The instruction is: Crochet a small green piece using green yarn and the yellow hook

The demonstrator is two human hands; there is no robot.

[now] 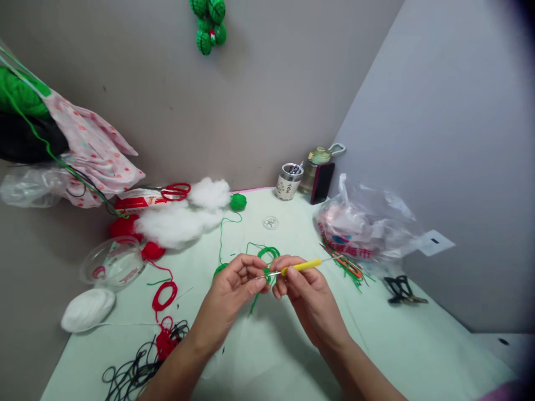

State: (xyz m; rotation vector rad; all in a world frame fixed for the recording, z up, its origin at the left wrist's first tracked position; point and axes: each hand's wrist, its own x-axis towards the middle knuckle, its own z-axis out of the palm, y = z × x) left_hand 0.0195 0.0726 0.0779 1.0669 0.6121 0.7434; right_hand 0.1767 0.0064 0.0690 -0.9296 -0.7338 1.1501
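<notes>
My right hand (307, 287) is closed round the yellow handle of a crochet hook (304, 267), whose metal shaft points left. My left hand (236, 289) pinches a small piece of green yarn work (267, 273) near the hook's tip. The hook's metal end meets the green yarn between the two hands; the exact loop is too small to make out. Loose coils of green yarn (270, 253) lie just behind the fingers, and a strand hangs below. Another bit of green yarn shows behind my left hand, partly hidden.
White stuffing (179, 223), red-handled scissors (176, 192) and a green yarn ball (238, 202) lie at the back left. Red yarn (165, 295), black cord (134, 367) and a white yarn ball (87, 309) are at left. A plastic bag (363, 223) and black clip (403, 291) sit right.
</notes>
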